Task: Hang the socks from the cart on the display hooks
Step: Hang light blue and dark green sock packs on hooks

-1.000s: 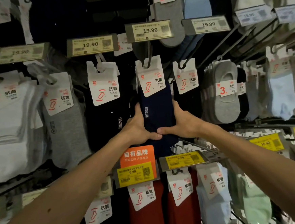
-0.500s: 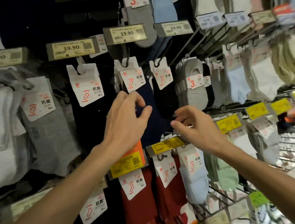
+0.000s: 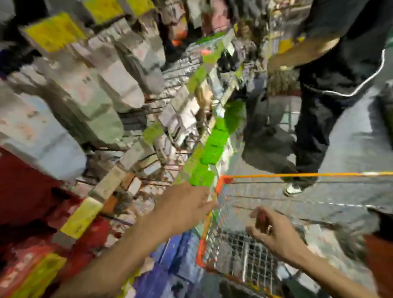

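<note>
The view is heavily blurred. A wire cart (image 3: 310, 175) with an orange rim stands at lower right. My left hand (image 3: 185, 203) reaches out with fingers extended toward the cart's near corner and holds nothing. Over the cart's wire wall hovers my right hand (image 3: 271, 231), fingers loosely curled and empty. Packs of socks (image 3: 37, 138) hang on the display hooks at left, in light blue, grey and red. What lies in the cart is too smeared to tell.
Another person (image 3: 325, 68) in dark clothes stands beyond the cart at upper right, beside a second wire cart (image 3: 280, 123). Green and yellow price tags (image 3: 212, 147) line the shelf edges running down the middle. Grey floor (image 3: 354, 141) shows at right.
Both hands have let go of the navy socks hung on the hook. My view has swung right and down from the display to the cart, and both hands now reach toward it.
</note>
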